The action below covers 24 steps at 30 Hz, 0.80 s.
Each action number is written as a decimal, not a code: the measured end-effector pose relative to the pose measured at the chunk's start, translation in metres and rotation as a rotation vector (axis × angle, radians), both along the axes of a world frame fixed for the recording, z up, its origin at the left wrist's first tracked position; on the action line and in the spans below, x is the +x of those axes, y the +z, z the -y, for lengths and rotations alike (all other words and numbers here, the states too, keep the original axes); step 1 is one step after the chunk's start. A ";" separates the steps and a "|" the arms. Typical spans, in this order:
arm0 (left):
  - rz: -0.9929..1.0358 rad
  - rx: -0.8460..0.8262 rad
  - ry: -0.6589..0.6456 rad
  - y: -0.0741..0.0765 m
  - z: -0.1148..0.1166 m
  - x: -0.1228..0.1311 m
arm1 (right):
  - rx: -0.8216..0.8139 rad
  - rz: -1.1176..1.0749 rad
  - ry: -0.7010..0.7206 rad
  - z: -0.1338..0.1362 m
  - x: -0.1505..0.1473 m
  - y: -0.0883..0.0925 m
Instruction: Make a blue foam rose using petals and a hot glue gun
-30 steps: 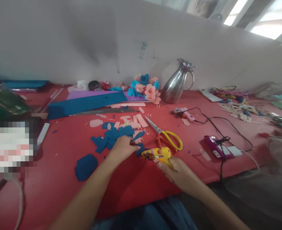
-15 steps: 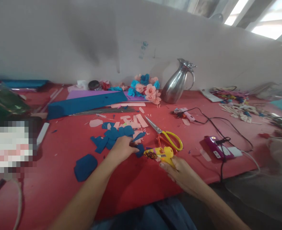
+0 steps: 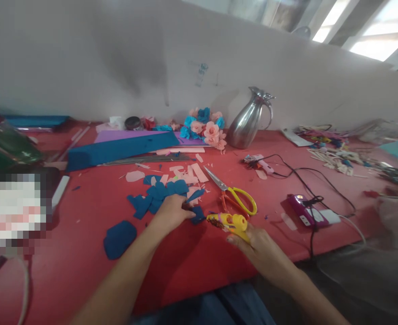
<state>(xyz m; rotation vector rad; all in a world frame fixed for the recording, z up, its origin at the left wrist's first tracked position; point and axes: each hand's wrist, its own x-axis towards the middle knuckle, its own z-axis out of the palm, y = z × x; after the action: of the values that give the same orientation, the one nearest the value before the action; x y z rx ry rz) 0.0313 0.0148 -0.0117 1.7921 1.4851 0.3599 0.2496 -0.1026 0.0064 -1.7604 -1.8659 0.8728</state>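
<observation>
My left hand [image 3: 172, 212] rests on the red table [image 3: 192, 257] with its fingers pinched on a small dark blue paper piece [image 3: 197, 214]. My right hand [image 3: 253, 239] grips the handle of a yellow glue gun [image 3: 229, 221], whose nozzle points left toward that blue piece. A cluster of cut blue petals [image 3: 158, 194] lies just beyond my left hand. Another rounded blue piece [image 3: 119, 238] lies to the left of my forearm. Yellow-handled scissors [image 3: 233, 195] lie open just behind the glue gun.
Pink paper scraps [image 3: 188, 173], a blue paper roll [image 3: 118, 149], paper flowers [image 3: 205, 126] and a steel jug [image 3: 249, 119] stand farther back. A pink glue gun [image 3: 261, 162], black cables [image 3: 307, 178] and a purple device [image 3: 307, 214] lie to the right. Craft sticks [image 3: 334, 155] clutter the far right.
The glue gun and my right hand have shifted slightly to the right and nearer. My left hand stays on the blue piece.
</observation>
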 end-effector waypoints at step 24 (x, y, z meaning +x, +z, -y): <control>0.380 0.106 0.240 0.001 -0.009 -0.025 | 0.333 0.213 0.230 -0.121 -0.082 0.026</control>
<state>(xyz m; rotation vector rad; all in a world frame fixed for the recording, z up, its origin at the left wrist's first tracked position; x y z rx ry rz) 0.0059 0.0242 -0.0104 1.5192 1.4259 0.8637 0.1679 0.0184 0.0320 -1.5021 -2.2338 0.4261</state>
